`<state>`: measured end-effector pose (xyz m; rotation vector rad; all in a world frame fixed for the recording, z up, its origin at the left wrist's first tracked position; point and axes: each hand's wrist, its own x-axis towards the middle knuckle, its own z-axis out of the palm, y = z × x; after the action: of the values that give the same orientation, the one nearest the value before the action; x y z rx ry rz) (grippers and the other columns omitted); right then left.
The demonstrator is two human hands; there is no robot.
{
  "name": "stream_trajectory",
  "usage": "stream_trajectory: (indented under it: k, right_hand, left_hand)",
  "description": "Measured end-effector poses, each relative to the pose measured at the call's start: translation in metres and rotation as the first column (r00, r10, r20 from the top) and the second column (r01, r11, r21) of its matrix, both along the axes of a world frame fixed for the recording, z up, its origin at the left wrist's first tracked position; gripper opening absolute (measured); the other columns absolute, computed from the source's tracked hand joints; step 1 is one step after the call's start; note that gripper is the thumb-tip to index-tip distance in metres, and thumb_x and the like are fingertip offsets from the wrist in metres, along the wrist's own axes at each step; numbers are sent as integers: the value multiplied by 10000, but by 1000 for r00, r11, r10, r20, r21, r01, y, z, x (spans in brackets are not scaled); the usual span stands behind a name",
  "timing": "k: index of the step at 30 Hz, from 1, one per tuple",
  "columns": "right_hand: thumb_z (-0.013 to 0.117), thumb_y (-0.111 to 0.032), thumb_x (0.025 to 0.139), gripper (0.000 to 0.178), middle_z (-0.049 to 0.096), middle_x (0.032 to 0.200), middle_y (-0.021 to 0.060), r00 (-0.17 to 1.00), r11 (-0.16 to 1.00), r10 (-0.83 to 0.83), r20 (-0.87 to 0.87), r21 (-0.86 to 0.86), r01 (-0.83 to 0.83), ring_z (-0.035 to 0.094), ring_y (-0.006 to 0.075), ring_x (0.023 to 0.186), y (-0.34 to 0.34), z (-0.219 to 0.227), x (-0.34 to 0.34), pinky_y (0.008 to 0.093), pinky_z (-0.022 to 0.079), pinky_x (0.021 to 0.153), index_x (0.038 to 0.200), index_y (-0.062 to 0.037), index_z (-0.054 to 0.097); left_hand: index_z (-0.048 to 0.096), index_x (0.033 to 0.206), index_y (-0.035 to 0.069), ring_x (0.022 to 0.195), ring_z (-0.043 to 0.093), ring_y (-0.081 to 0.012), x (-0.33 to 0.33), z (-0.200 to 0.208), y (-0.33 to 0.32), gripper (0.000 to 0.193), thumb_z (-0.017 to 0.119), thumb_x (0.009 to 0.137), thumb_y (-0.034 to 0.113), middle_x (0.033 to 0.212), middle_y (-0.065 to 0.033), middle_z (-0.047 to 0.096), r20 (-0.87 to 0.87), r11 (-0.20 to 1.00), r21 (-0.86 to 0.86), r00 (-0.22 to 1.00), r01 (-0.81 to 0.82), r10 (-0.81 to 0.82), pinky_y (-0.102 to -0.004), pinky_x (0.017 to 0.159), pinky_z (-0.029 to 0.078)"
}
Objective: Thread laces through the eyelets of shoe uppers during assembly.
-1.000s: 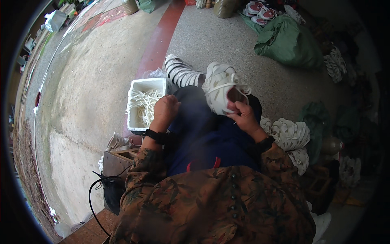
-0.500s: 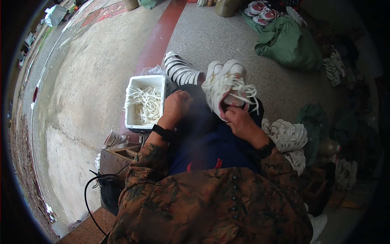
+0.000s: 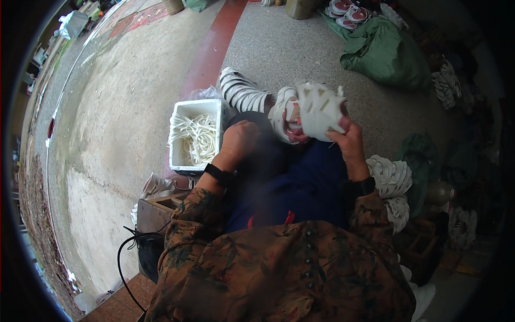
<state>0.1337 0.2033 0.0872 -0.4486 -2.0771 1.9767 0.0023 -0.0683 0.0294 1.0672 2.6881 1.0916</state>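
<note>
In my right hand (image 3: pixel 350 142) is a white sneaker (image 3: pixel 320 111), gripped at its pink-lined heel end and turned so that its patterned sole shows. Beside it, over my dark trouser legs, lies another white sneaker (image 3: pixel 279 115) with pink lining. My left hand (image 3: pixel 240 140) is closed in a fist at my left knee; its fingertips and anything inside them are hidden. Left of that fist stands a white foam box (image 3: pixel 217 115) holding a heap of white shoelaces (image 3: pixel 198 140).
Nested white shoes (image 3: pixel 241 92) line up beyond my knees, and more white shoes (image 3: pixel 391 177) are stacked at my right. Farther right lie a green sack (image 3: pixel 383 56) and red-and-white sneakers (image 3: pixel 351 15). A wooden box (image 3: pixel 153 214) and black cable (image 3: pixel 119 257) are at my left.
My right hand has lifted one sneaker and tipped it sole-up to the right, uncovering more of the other. My left fist stays at the knee.
</note>
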Motion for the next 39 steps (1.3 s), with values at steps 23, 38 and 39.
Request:
stream_trajectory:
  k: [23,38,39]
  right_hand:
    - [706,-81,750,469,608,1132,96,943,942,-332,26,65,330,548,202,1072,66,16,85,340,392,954,1190,-23,556]
    - [639,-217,811,125,601,843,76,838,272,446,313,845,-460,579,245,869,-32,-82,-23,391,412,896,899,-130,620]
    - [628,-214,828,128,614,829,95,949,776,311,47,564,-283,592,213,843,-25,-77,-19,341,436,803,870,-94,616]
  left_hand:
    - [540,988,40,821,603,-335,-14,-14,77,348,702,703,158,875,-106,597,-49,936,332,993,120,-110,-408,859,479]
    - [512,949,44,795,568,-354,27,80,42,310,678,691,-2,853,-133,548,-239,915,311,953,257,-187,-397,719,467]
    - [512,939,47,769,566,-345,32,80,54,335,724,681,19,846,-126,551,-262,899,309,936,311,-234,-384,673,462]
